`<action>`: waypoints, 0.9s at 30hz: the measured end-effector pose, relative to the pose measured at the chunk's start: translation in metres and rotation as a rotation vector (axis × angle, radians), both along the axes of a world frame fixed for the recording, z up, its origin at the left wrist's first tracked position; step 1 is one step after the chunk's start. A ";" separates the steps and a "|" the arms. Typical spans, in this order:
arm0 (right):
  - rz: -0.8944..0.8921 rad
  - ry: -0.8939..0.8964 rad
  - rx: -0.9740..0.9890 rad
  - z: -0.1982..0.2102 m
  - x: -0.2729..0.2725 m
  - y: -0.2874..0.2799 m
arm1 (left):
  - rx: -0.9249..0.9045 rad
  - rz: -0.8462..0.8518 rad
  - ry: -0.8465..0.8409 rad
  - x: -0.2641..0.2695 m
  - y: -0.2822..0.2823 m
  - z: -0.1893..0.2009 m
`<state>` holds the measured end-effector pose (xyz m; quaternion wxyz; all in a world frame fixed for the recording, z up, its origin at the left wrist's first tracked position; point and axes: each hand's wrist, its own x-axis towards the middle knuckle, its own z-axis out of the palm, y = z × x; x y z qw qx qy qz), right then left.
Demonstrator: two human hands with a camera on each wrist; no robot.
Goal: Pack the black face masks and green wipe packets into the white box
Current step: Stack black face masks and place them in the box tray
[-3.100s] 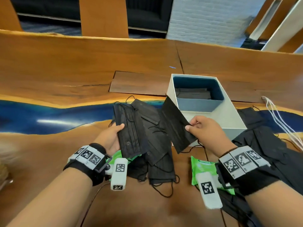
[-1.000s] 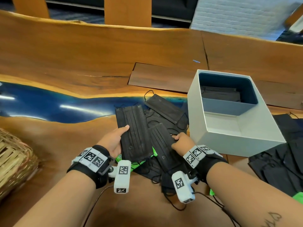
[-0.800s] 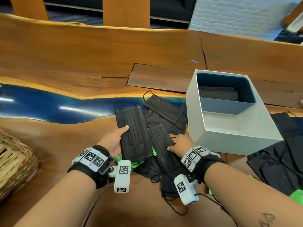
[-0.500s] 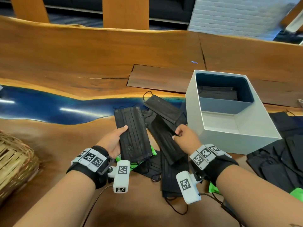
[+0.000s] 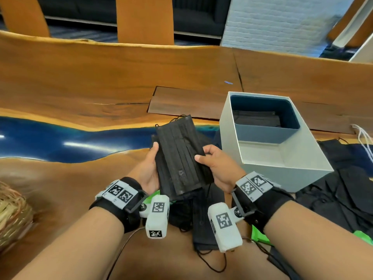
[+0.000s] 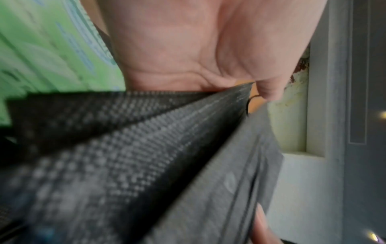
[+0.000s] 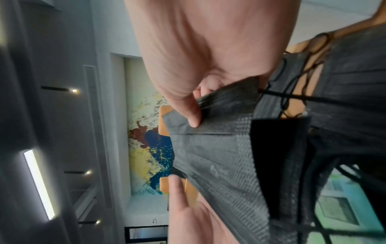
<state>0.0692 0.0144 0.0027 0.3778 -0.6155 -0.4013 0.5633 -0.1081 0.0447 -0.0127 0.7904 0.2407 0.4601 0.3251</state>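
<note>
I hold a small stack of black face masks (image 5: 179, 156) above the table with both hands. My left hand (image 5: 151, 162) grips its left edge, thumb on top. On the right edge my right hand (image 5: 210, 159) pinches it; the thumb (image 7: 193, 118) presses the top mask (image 7: 219, 156). The stack (image 6: 146, 165) fills the left wrist view. The white box (image 5: 282, 164) stands to the right, with masks (image 5: 256, 118) lying inside it. Loose masks (image 5: 201, 221) lie under my wrists. Green wipe packets (image 5: 156, 196) (image 5: 260, 235) peek out below them.
A larger pile of black masks (image 5: 347, 182) lies right of the box, with another green packet (image 5: 363, 236) at its near edge. A wicker basket (image 5: 12, 215) sits at the left edge. White cords (image 5: 365, 138) lie at the far right.
My right hand lifted a mask off the table pile and brought it onto the masks in my left hand. Both hands now hold the stack, raised and nearer the box.
</note>
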 end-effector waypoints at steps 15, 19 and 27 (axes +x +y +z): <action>-0.057 -0.155 -0.044 -0.043 0.004 -0.015 | 0.208 -0.123 0.160 0.021 -0.007 -0.010; 0.025 -0.071 -0.003 -0.035 0.012 -0.020 | 0.310 -0.202 0.276 0.022 -0.010 -0.012; 0.068 -0.124 0.005 -0.031 0.022 -0.025 | 0.387 -0.316 0.364 0.025 -0.026 -0.018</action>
